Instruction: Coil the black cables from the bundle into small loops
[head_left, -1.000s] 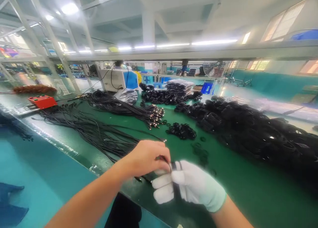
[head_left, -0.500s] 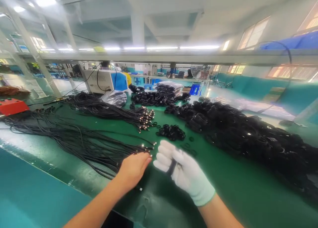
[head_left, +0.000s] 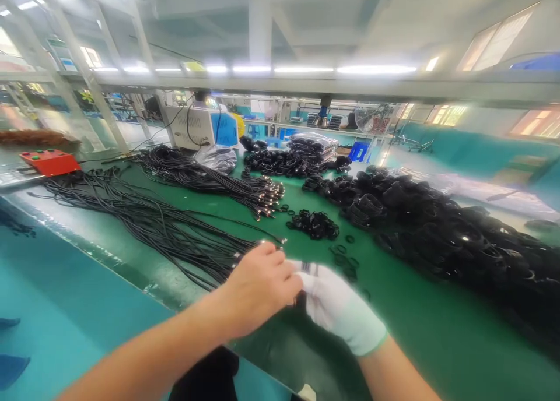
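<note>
My left hand [head_left: 265, 281] is bare, its fingers bent and pressed together at the fingertips of my right hand [head_left: 341, 305]. Whatever the left fingers pinch is hidden from view. A white glove covers my right hand, which is closed on a small dark piece [head_left: 301, 299], mostly hidden between the hands. Dark bands [head_left: 311, 267] cross the gloved fingers. Left of the hands lie loose black cables [head_left: 166, 214] with small metal plugs, some of them behind my left hand. Just beyond the hands is a small heap of black rings [head_left: 314, 225].
A second cable bundle [head_left: 210, 182] lies farther back. Coiled black cables [head_left: 437, 232] form a large pile along the right. A red control box [head_left: 50, 162] stands at left, a white and blue machine [head_left: 201, 127] at the back. The green table's front edge [head_left: 144, 290] runs diagonally.
My left hand has moved right from the cable ends to meet my gloved right hand. The right fingers have drawn together. The view has shifted slightly left and down.
</note>
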Motion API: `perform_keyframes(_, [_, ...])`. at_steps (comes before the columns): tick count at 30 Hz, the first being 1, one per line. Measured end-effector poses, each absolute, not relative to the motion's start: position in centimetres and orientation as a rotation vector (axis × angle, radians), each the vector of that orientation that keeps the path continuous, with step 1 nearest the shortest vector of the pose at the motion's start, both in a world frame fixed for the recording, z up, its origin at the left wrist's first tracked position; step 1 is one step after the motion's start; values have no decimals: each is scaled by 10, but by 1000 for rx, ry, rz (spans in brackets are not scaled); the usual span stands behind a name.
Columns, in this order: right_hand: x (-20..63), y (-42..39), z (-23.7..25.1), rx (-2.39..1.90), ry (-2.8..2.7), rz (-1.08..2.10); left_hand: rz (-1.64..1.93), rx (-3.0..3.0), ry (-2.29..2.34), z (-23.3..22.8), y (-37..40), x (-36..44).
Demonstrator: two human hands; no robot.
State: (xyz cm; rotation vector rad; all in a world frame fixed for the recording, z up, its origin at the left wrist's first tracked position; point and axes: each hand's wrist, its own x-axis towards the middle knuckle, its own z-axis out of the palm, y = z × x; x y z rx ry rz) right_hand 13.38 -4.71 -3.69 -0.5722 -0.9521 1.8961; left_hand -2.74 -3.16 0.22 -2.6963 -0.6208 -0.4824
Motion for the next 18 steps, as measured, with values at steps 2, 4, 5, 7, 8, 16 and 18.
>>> perform_keyframes(2, [130,-50,-43,-458,-936,2018,-428,-2773,-508,15,-16,-35])
perform_keyframes(4, [127,-53,-50,-366,-876,2117,-405,-2853,-481,19,-3,-39])
perform_keyframes(5, [127,-53,-53,-348,-859,2157,-398,-2894,-476,19,1,-39])
perform_keyframes(7, [126,-54,-57,-347,-843,2210,-401,-2956,-455,16,4,-38])
perform_keyframes(8, [127,-53,-58,-363,-845,2227,-407,-2972,-451,15,3,-36])
perform_keyframes(16, [128,-56,-59,-353,-784,2340,-207,-3524,-1029,27,2,-33])
perform_keyframes(18, [126,-58,-57,-308,-700,2392,-304,-3758,-1333,18,7,-37])
